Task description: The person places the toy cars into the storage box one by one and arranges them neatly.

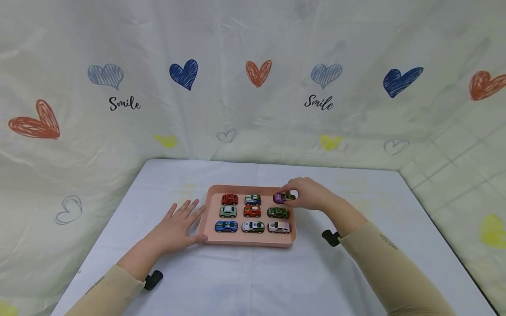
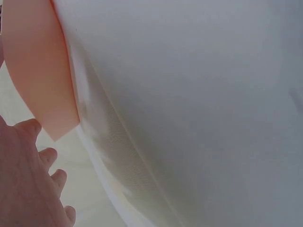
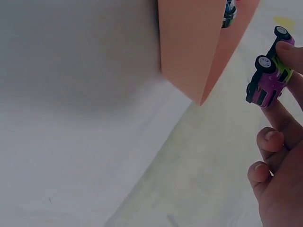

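A pink tray (image 1: 253, 241) lies on the table with toy cars in three rows. My right hand (image 1: 310, 194) pinches a purple and green toy car (image 3: 272, 85) between thumb and fingers, over the tray's far right corner. In the right wrist view the car is tilted, with its wheels showing. Just below it in the head view sits a green toy car (image 1: 278, 213), and to its left a white and blue one (image 1: 253, 199). My left hand (image 1: 174, 229) has its fingers spread straight, thumb and fingertips at the tray's left edge.
A white cloth covers the table (image 1: 253, 281). Behind it hangs a pale sheet (image 1: 221, 39) printed with hearts, which also runs down both sides. Black wrist cameras stick out below the left sleeve (image 1: 114, 285) and beside the right sleeve (image 1: 387, 263).
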Motion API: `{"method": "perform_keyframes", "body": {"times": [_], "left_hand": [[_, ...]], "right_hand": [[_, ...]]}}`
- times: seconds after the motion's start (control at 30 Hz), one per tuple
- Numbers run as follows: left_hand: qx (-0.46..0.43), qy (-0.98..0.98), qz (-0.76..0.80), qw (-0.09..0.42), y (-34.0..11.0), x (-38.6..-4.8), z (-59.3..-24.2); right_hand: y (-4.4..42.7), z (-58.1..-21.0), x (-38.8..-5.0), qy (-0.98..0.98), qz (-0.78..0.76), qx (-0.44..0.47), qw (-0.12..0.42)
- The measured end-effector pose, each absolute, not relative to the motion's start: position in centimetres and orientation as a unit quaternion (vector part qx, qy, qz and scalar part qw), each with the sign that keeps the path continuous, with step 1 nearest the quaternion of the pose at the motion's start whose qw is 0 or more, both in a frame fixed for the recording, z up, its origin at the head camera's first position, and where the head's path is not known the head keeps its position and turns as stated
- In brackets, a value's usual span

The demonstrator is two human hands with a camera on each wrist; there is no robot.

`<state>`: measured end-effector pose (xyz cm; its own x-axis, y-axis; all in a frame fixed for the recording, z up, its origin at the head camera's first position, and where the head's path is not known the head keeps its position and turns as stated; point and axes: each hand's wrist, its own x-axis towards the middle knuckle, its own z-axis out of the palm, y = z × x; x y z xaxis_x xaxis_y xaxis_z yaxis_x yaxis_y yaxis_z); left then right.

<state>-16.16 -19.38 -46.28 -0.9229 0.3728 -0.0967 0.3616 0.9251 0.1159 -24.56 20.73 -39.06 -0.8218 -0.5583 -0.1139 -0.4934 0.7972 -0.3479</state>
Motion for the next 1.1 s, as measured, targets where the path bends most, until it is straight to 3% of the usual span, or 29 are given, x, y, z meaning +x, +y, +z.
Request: {"method": "perform_keyframes", "body": {"times": [0.53,1.1], "left_hand": [[0.196,0.978,0.048,0.051,-19.9,-16.4,-46.7],[0.199,0.977,0.059,0.048,-20.0,-16.3,-46.5]], "right_hand": [[17.7,-42.1,-26.8,0.951,-0.082,-0.273,0.121],[16.9,-43.6,-27.2,0.957,0.029,-0.275,0.083]]}}
